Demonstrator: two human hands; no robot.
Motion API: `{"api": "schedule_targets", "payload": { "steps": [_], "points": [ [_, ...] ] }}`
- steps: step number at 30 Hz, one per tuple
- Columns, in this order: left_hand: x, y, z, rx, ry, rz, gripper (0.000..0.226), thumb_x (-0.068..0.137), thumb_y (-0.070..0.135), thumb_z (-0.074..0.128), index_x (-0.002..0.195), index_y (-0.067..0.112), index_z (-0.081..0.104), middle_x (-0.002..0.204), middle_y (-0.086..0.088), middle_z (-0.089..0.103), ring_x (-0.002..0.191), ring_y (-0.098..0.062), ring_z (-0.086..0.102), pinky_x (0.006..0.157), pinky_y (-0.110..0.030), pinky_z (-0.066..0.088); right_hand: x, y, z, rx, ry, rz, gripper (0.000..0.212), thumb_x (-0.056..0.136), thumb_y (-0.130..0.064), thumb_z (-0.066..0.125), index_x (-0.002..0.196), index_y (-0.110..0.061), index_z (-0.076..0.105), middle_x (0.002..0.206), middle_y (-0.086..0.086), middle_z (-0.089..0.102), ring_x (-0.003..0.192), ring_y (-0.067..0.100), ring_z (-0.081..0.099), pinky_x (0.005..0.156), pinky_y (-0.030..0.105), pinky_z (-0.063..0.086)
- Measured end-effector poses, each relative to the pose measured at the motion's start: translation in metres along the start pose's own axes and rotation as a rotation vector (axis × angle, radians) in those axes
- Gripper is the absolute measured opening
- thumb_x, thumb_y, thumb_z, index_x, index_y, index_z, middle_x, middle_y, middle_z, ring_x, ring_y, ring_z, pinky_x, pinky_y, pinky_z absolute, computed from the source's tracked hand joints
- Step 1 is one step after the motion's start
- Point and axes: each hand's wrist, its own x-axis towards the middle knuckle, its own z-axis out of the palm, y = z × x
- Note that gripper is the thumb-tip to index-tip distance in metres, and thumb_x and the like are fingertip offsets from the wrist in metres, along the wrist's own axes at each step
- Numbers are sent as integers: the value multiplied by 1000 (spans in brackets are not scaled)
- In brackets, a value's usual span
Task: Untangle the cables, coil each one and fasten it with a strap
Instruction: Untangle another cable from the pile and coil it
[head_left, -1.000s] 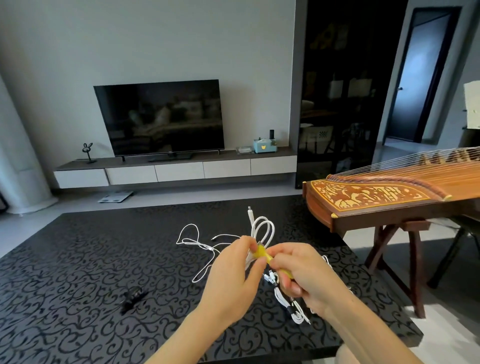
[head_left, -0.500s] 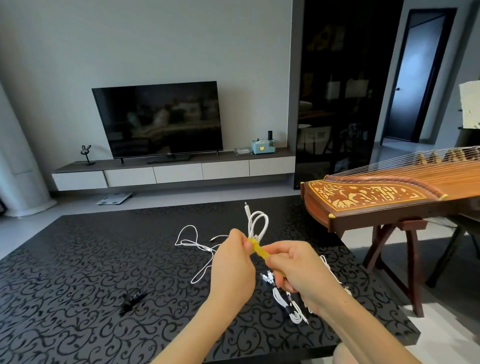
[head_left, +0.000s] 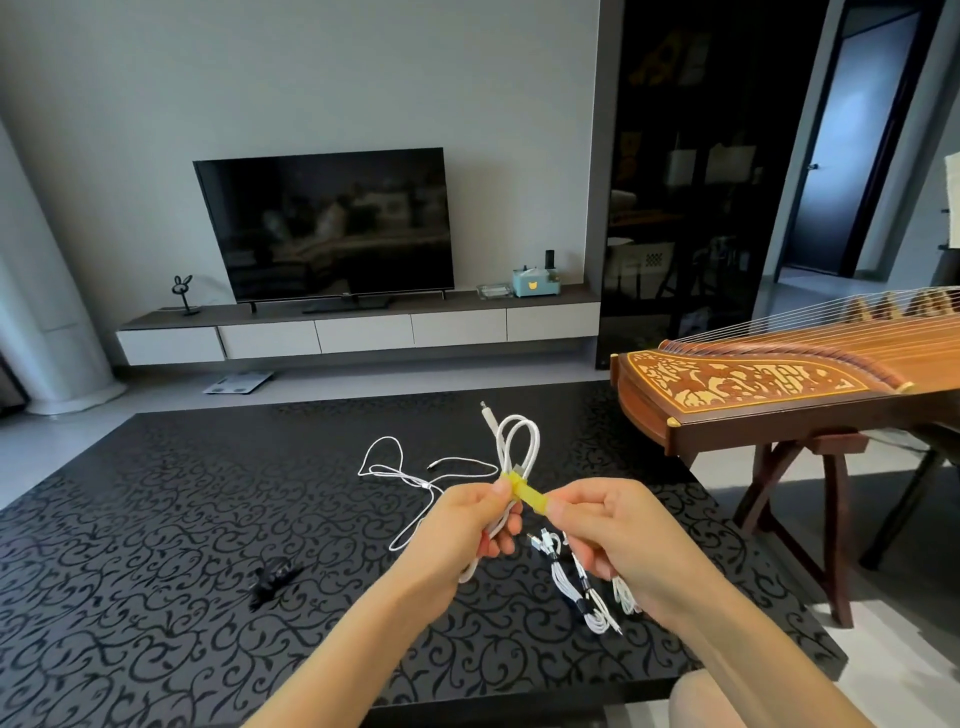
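**Coiled cable pinched, yellow strap pulled sideways**

Coiled white cable (head_left: 511, 457) is held above the black patterned table (head_left: 156, 571), its loops rising above the left hand (head_left: 457, 530), whose fingers are closed round the bundle. A yellow strap (head_left: 527, 491) wraps it at the thumb tip, and the right hand (head_left: 613, 540) pinches the strap's free end. Beyond the fingers a loose white cable (head_left: 400, 478) lies on the table; beneath the right hand lie strapped cables (head_left: 582, 587).

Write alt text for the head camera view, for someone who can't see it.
Two bare hands hold a coiled white cable over a black patterned table; the left hand grips it while the right hand pulls a yellow strap around it.
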Motion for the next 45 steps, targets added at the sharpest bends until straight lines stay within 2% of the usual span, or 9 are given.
{"api": "schedule_targets", "payload": {
  "steps": [8,12,16,20,23,31,35,39,45],
  "points": [
    [-12,-1,-5,-29,-88,87,31,101,25,40,78,9,55,62,5,49,53,-8,39,49,-13,30,-9,22,-11,-73,82,9,16,86,-15,67,75,-5,71,46,-1,43,42,9,34,42,17,27],
    [-17,6,-10,91,-151,151,34,99,33,43,79,9,55,65,6,51,55,-7,41,50,-13,30,-2,31,-13,448,-36,173,21,79,-16,68,62,-5,64,56,3,34,47,11,28,42,18,25],
    [-16,10,-15,210,-122,219,32,102,24,40,78,12,59,62,9,53,55,-5,44,55,-15,37,8,36,-11,827,-139,334,27,61,-10,83,79,4,69,61,7,49,45,9,41,39,18,36],
    [-24,11,-22,526,-120,317,38,98,36,43,67,19,56,57,8,51,56,-10,44,61,-27,38,15,35,-10,620,-128,368,35,71,5,61,106,4,61,60,9,54,44,9,46,41,17,41],
    [-35,11,-22,895,-214,403,35,98,38,43,75,17,60,65,2,54,63,-14,47,65,-27,36,23,31,-10,324,-165,396,23,88,9,47,103,-2,61,73,23,66,53,16,56,52,24,47],
    [-45,-8,-8,1121,-430,246,33,100,35,39,90,20,66,75,4,58,74,-12,51,76,-30,40,28,-21,5,-471,-498,46,29,80,9,65,103,-8,65,68,13,68,58,17,63,62,26,52],
    [-71,-54,17,1254,-828,150,32,93,28,42,97,7,66,94,-15,66,90,-34,59,79,-40,50,35,-65,7,-564,-286,-223,14,79,4,69,81,-10,66,65,10,71,54,15,62,57,21,52],
    [-62,-75,16,1228,-494,78,26,95,21,43,98,7,64,101,-17,64,98,-36,56,81,-36,42,30,-79,-7,-680,-168,-413,7,84,-12,67,89,-17,66,72,1,72,64,10,68,65,19,54],
    [-25,-56,-3,1444,-208,275,18,99,20,42,91,14,56,93,-8,65,88,-31,59,76,-39,43,31,-22,-4,-999,-377,-167,39,84,-44,61,117,-24,64,99,-18,66,93,-5,61,86,16,49]
  ]
}}
